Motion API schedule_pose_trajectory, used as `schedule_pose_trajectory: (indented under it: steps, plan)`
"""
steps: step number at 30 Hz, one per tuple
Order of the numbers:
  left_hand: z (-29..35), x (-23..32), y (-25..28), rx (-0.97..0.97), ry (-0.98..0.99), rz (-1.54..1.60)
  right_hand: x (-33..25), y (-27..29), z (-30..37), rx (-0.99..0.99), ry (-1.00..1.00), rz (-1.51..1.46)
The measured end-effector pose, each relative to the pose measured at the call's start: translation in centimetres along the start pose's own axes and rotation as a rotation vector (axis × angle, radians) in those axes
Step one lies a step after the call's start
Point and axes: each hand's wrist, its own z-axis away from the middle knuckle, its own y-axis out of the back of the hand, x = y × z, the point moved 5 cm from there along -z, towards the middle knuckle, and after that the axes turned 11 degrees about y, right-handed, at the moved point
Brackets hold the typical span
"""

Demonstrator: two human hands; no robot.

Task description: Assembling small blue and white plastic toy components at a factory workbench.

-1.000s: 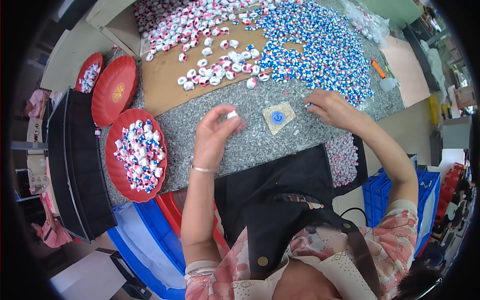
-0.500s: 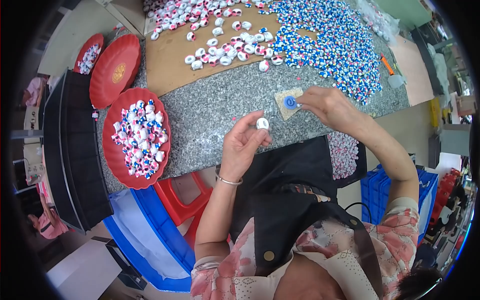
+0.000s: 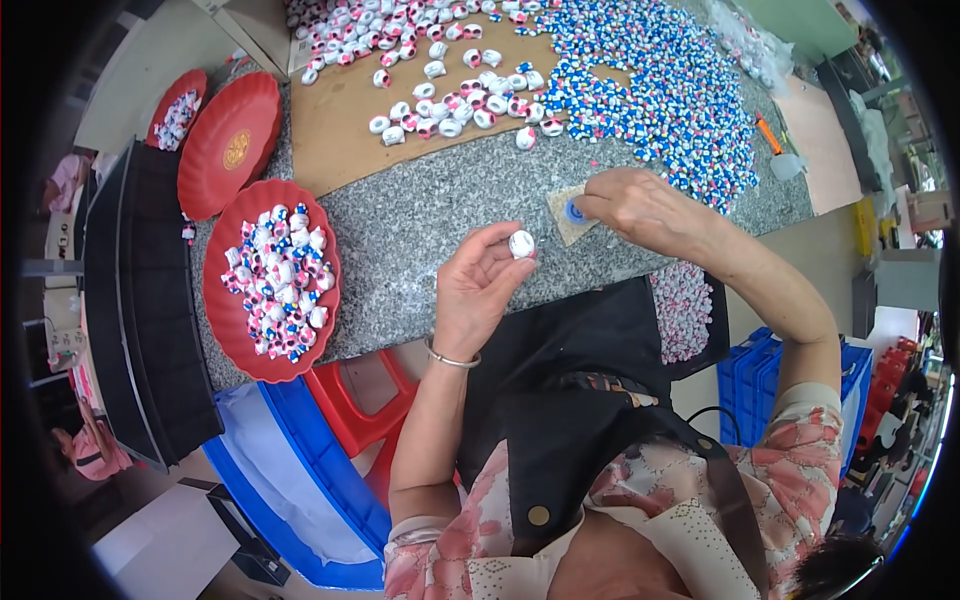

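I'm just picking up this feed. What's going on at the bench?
The person's left hand holds a white piece between thumb and fingers. The right hand is at the blue disc on a small mat; whether it grips anything is hidden. Beyond lie loose pink-and-white pieces and a blue-and-white pile. To the left, a red tray holds more pieces.

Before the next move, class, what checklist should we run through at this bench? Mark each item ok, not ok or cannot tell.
1. White piece held in the left hand: ok.
2. Blue disc fully visible: not ok, the right hand partly covers it.
3. Right fingertips holding a part: cannot tell, hidden.
4. Tan pad lying on the bench: ok.
5. Orange-handled tool apart from both hands: ok.
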Motion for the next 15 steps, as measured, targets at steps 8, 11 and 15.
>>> schedule_pose_trajectory:
  steps: [8, 11, 15]
  plan:
    - [-1.4, -1.0, -1.3, 0.144, -0.176, -0.319, -0.5, 0.5, 0.7, 0.291, -0.12, -0.143]
    - [-1.4, -0.3, -2.2, 0.214, -0.376, -0.536, 0.0, -0.3, 1.4, 0.448, -0.527, -0.741]
    - [-0.8, 0.2, -3.3, 0.174, -0.468, -0.685, -0.3, -3.3, 2.5, 0.491, -0.686, -1.298]
